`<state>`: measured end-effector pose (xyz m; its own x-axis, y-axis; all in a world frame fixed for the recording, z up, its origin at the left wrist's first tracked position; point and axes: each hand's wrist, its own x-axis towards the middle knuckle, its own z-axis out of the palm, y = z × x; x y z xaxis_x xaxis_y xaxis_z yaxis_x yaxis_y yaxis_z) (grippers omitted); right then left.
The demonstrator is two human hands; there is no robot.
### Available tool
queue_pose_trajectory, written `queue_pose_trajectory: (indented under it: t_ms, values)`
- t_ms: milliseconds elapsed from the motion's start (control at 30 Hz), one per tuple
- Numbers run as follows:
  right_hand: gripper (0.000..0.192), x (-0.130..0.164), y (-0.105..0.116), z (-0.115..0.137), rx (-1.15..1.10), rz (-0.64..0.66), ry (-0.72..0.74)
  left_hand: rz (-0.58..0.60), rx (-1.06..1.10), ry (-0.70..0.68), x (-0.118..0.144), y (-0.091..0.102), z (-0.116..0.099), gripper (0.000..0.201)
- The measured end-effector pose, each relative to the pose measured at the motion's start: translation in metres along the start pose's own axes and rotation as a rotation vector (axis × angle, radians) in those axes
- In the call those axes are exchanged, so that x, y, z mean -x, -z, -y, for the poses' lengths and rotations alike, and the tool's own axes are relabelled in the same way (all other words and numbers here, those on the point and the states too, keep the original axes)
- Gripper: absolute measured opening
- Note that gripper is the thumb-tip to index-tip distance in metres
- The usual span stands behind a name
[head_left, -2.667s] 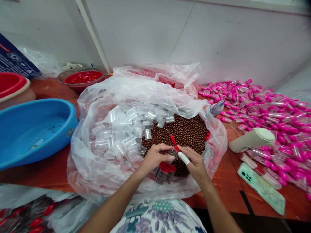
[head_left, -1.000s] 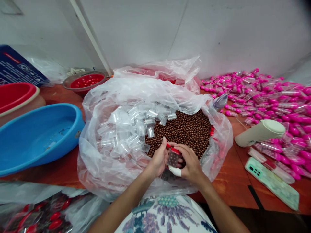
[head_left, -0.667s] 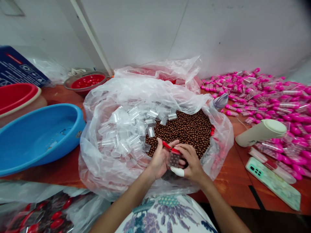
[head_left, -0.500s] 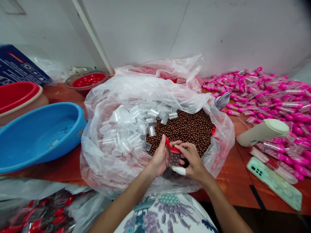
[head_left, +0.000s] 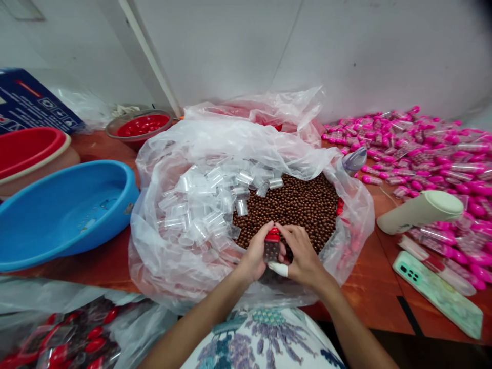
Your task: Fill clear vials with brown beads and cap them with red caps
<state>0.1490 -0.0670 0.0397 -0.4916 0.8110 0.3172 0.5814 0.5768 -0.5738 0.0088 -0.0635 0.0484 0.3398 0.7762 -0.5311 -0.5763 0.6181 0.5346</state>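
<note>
A small clear tube (head_left: 271,248) packed with brown balls and topped by a red cap sits upright between my two hands. My left hand (head_left: 255,255) grips its body from the left. My right hand (head_left: 301,254), thumb wrapped in white tape, presses the red cap from the right and above. Both hands hover over a heap of brown balls (head_left: 298,205) inside a big clear plastic bag (head_left: 175,261). Several empty clear tubes (head_left: 203,202) are piled in the bag's left half.
A blue basin (head_left: 61,212) and a red basin (head_left: 26,148) stand at the left, a red bowl (head_left: 140,124) behind. Pink-capped tubes (head_left: 430,159) cover the right side, beside a cream bottle (head_left: 421,211) and a phone (head_left: 438,293). A bag of red-capped tubes (head_left: 65,338) lies bottom left.
The red cap stood open and tilted on the tube; now it is pressed flat on top under my fingers. My hands stayed in place over the brown balls.
</note>
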Motion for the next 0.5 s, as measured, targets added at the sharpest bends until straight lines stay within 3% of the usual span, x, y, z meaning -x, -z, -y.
queue_pose_trajectory:
  t_ms: [200, 333, 433, 500]
  values:
    - [0.064, -0.003, 0.0, 0.002, 0.055, -0.069, 0.065, 0.009, 0.021, -0.06, 0.002, -0.004, 0.005, 0.031]
    - [0.062, 0.0, -0.005, 0.0, 0.103, -0.154, 0.134, 0.026, -0.007, -0.13, 0.005, -0.004, 0.01, 0.034]
    - [0.062, 0.002, -0.009, -0.001, 0.104, -0.177, 0.136, 0.014, -0.111, -0.174, 0.006, -0.001, 0.012, 0.041]
    - [0.064, 0.004, -0.01, -0.003, 0.103, -0.163, 0.114, -0.043, -0.293, -0.249, 0.005, 0.002, 0.007, 0.04]
